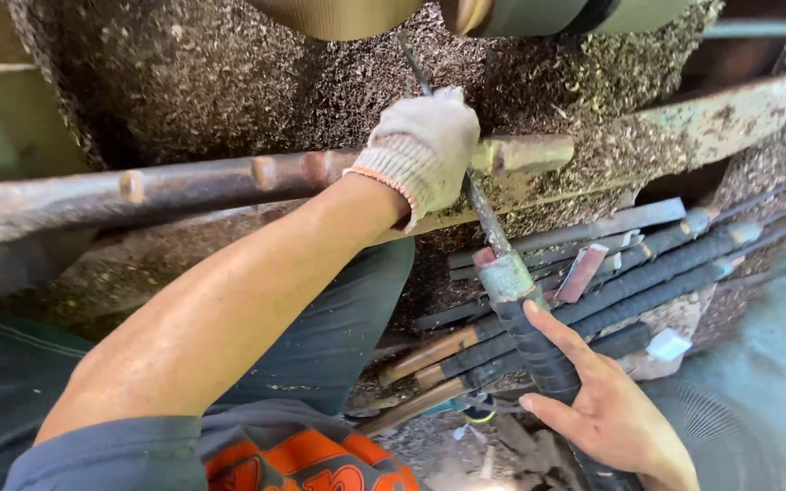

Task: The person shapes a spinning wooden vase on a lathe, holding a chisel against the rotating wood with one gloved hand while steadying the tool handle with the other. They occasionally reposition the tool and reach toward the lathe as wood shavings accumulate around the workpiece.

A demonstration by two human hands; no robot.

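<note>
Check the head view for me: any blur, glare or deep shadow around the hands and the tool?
Head view: even daylight, no hard glare; the gloved left hand and the bare right hand are sharp, as is the tape-wrapped tool handle. The tool's thin shaft is slightly soft. The wood shavings turn dark toward the top left, and the picture's edges bend a little.

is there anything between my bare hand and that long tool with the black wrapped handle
Nothing visible. The right hand is bare and already lies against the tool's black wrapped handle, fingers open along it. The gloved left hand grips the tool's thin metal shaft higher up. The other handled tools lie behind it.
</note>
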